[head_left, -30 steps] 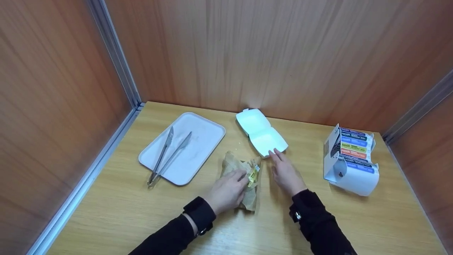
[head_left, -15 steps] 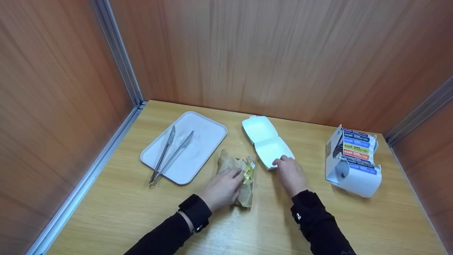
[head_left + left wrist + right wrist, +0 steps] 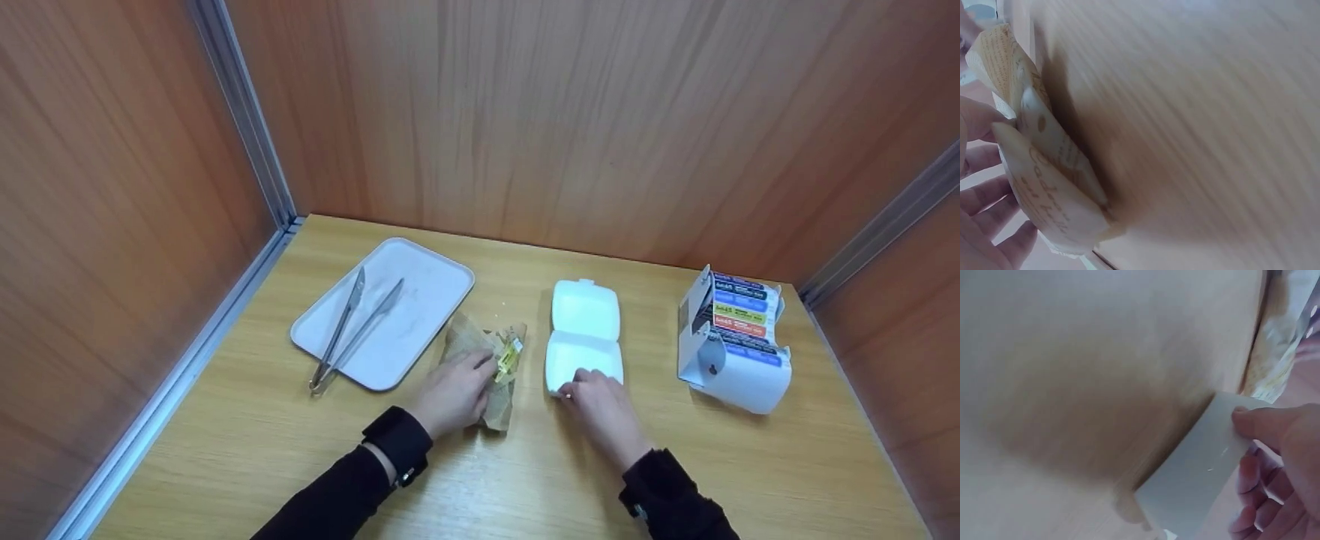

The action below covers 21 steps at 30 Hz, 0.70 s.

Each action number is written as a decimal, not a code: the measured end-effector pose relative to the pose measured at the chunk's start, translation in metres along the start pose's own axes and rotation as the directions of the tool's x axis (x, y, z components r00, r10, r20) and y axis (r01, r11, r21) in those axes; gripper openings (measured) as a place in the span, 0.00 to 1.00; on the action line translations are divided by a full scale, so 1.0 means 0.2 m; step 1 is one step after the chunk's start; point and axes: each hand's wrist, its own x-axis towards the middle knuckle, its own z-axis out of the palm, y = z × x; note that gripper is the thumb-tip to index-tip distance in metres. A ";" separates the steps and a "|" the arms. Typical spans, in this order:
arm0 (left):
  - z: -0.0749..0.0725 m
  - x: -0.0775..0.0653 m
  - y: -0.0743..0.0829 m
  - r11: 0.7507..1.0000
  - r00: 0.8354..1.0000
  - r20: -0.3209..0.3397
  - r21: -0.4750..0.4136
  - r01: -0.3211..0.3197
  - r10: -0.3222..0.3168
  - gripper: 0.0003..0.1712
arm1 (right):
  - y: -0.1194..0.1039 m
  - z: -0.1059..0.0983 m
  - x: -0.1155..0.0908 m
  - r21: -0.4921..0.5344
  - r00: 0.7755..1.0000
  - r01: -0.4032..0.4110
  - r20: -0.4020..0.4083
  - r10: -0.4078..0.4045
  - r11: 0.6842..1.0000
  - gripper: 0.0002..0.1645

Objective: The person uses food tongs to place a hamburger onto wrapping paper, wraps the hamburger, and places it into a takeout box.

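So the right hand (image 3: pixel 600 409) has the near edge of a white foam clamshell box (image 3: pixel 585 335) pinched, thumb on top and the other fingers curled underneath it, which the right wrist view shows pretty clearly (image 3: pixel 1207 467). The box is lying open and flat on the wooden table (image 3: pixel 750 465), two shallow squarish halves joined by a hinge in the middle, with a little tab sticking out on the far edge. It's plain white, matte, rounded corners, and sits roughly mid-table, just right of the paper wrap. The left hand (image 3: pixel 450 394) is resting on a crumpled tan paper wrap (image 3: pixel 480 356) with its fingers curled over it, holding it against the table; the left wrist view shows the paper (image 3: pixel 1044 185) has brownish script-type printing on it. There's a small yellow label (image 3: pixel 508 355) on the wrap near the fingertips. Off to the left is a white tray (image 3: pixel 420 300) with metal tongs (image 3: pixel 352 334) lying on it, and on the right a white dispenser (image 3: pixel 731 352) with a stack of coloured labels on top.
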 end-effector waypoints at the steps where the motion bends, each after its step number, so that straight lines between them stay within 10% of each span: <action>1: 0.00 0.00 -0.01 1.000 1.000 -0.008 -0.007 -0.006 0.006 0.26 | -0.02 0.00 -0.02 0.000 1.000 0.018 -0.003 -0.018 1.000 0.05; 12: -0.03 0.01 -0.03 0.987 0.991 -0.089 -0.135 0.085 -0.098 0.11 | -0.19 0.02 -0.21 0.048 0.995 0.101 -0.009 -0.100 0.994 0.04; 17: -0.02 0.05 -0.02 0.948 0.932 -0.184 -0.125 0.292 -0.311 0.29 | -0.20 0.02 -0.24 0.029 0.992 0.115 -0.059 -0.113 0.993 0.04; 21: -0.01 0.10 0.00 0.880 0.876 -0.097 -0.094 0.465 -0.473 0.55 | -0.20 0.02 -0.27 0.037 0.991 0.117 -0.072 -0.114 0.992 0.05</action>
